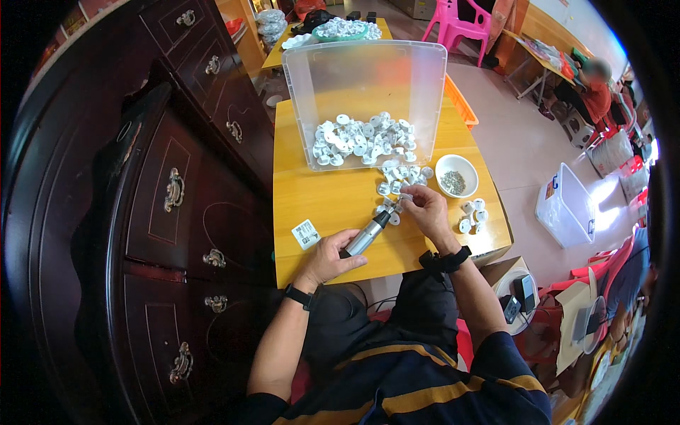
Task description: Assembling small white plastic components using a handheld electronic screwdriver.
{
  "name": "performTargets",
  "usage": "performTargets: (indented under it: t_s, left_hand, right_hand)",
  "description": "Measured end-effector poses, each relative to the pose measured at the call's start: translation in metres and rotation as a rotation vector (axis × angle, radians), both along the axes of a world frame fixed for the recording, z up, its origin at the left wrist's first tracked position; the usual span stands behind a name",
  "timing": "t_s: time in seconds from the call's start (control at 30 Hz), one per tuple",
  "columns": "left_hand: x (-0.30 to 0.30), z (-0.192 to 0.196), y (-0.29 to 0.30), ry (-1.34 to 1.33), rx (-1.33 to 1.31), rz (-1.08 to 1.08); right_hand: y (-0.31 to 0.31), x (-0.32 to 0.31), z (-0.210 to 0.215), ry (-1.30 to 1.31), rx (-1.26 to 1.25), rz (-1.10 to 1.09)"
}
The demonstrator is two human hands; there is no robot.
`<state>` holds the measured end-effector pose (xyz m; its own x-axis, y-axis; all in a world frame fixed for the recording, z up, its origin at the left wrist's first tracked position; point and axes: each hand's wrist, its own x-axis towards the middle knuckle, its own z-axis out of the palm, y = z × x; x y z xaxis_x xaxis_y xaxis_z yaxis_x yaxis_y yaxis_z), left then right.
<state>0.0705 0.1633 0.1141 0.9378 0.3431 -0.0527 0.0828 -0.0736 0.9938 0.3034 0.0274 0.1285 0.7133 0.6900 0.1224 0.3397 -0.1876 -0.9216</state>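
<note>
Yellow table (319, 205): left hand (329, 258) grips electric screwdriver (367, 236); right hand (427, 209) pinches white plastic part (402, 200).

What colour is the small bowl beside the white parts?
White, holding small grey pieces; the bowl shows in the head view.

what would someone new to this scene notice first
The eye goes first to the big clear plastic bin tipped on its side at the far end of the yellow table, spilling a heap of small white round parts. Nearer, the left hand grips a silver electric screwdriver whose tip meets a white part pinched in the right hand. A small white bowl of screws sits to the right.
</note>
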Motion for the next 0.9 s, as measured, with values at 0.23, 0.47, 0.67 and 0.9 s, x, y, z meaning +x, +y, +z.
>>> performTargets:
  t_s: [0.23, 0.47, 0.67, 0.9]
  left_hand:
    - [0.001, 0.0, -0.001, 0.007, -0.009, 0.001]
    - [0.001, 0.002, 0.0, 0.032, -0.047, 0.003]
    - [0.001, 0.007, 0.0, 0.043, -0.077, 0.001]
    - [0.001, 0.009, 0.0, 0.047, -0.042, 0.0]
  right_hand:
    - [0.001, 0.0, -0.002, -0.052, 0.013, -0.016]
    - [0.001, -0.003, 0.002, -0.201, 0.011, -0.013]
    - [0.002, -0.005, 0.002, -0.306, 0.061, -0.015]
    - [0.003, -0.007, 0.001, -0.324, 0.066, -0.019]
